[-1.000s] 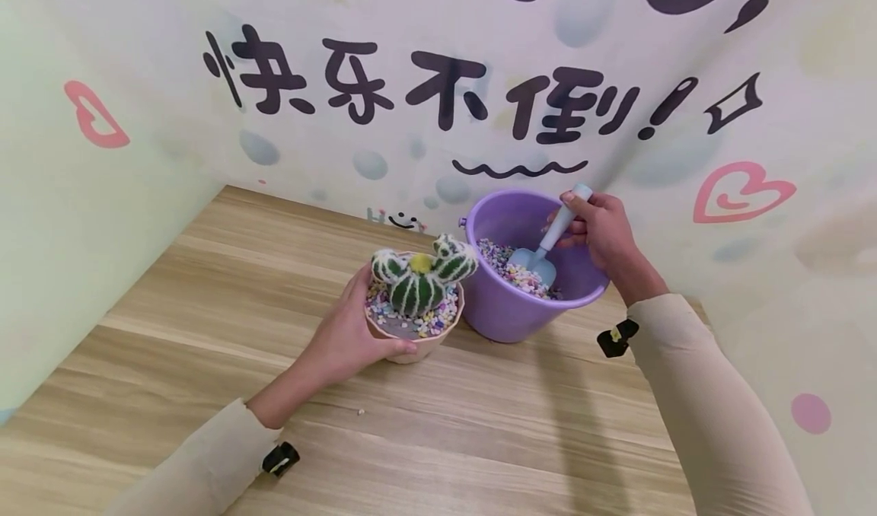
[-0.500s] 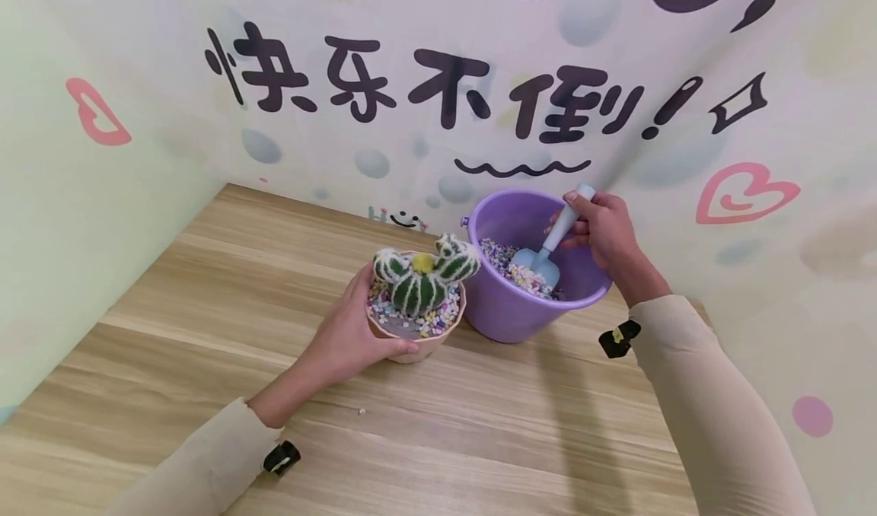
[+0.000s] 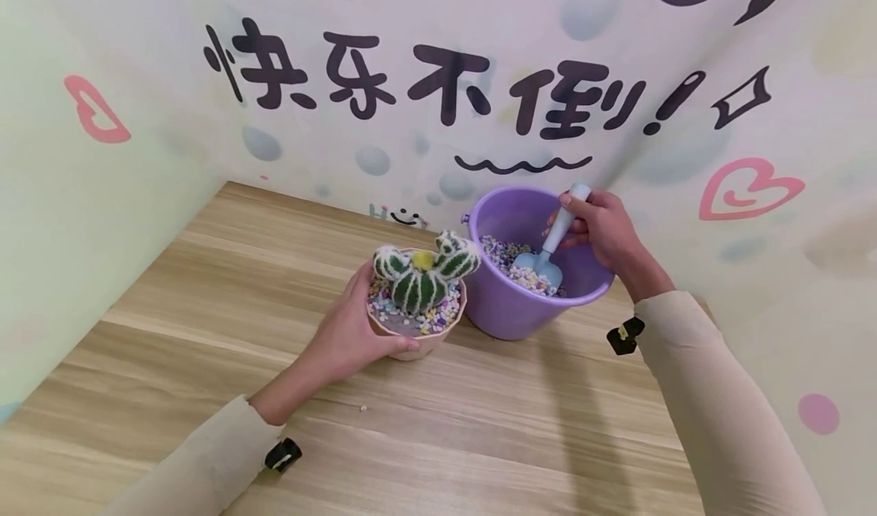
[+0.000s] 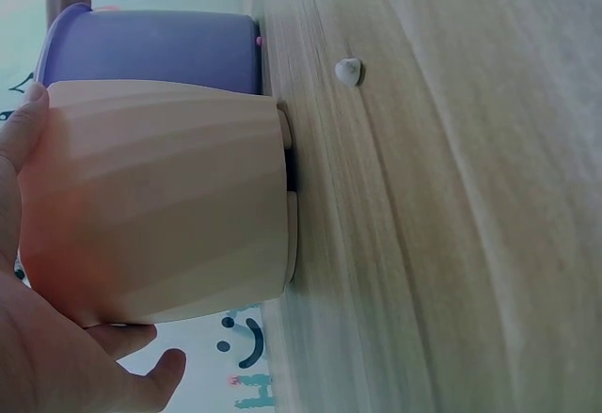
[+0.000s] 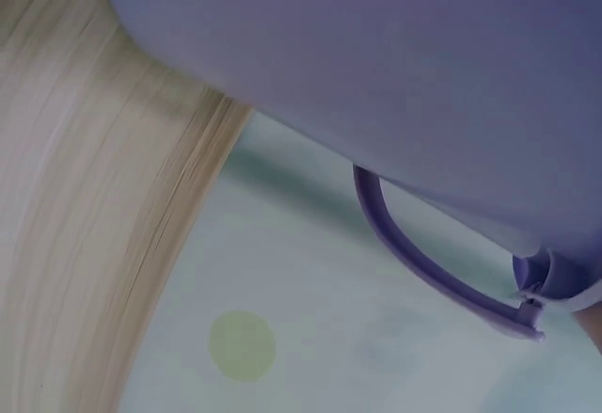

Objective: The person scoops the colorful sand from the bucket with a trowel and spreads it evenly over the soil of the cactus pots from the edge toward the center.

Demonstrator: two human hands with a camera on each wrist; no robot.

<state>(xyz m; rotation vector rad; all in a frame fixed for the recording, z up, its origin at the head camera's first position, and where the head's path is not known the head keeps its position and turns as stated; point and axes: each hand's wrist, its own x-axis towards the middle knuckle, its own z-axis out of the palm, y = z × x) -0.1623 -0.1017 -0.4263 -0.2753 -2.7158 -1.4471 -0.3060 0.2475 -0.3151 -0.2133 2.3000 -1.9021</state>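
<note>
In the head view my left hand (image 3: 346, 333) grips a pale peach flowerpot (image 3: 426, 346) standing on the table, thumb across its near side and fingers at its far left. A green knitted-looking cactus (image 3: 419, 291) with white stripes and a yellow top sits in it amid colourful pebbles. Beside the pot stands a purple bucket (image 3: 503, 314) partly filled with small pebbles (image 3: 503, 251). Inside the bucket's rim, my right hand (image 3: 603, 230) holds a light blue hand shovel (image 3: 560, 228) by its handle, blade down among the pebbles. The left wrist view shows the flowerpot's (image 4: 169, 197) side close up.
One loose pebble (image 4: 349, 71) lies on the wooden table (image 3: 452, 440) in front of the pot. A printed wall hanging (image 3: 308, 143) rises directly behind the table. In the right wrist view, the bucket's handle (image 5: 423, 267) hangs at its side.
The shovel's blade sits slightly lower in the pebbles than before. My left hand keeps its hold on the flowerpot; the whole head view has shifted a little.
</note>
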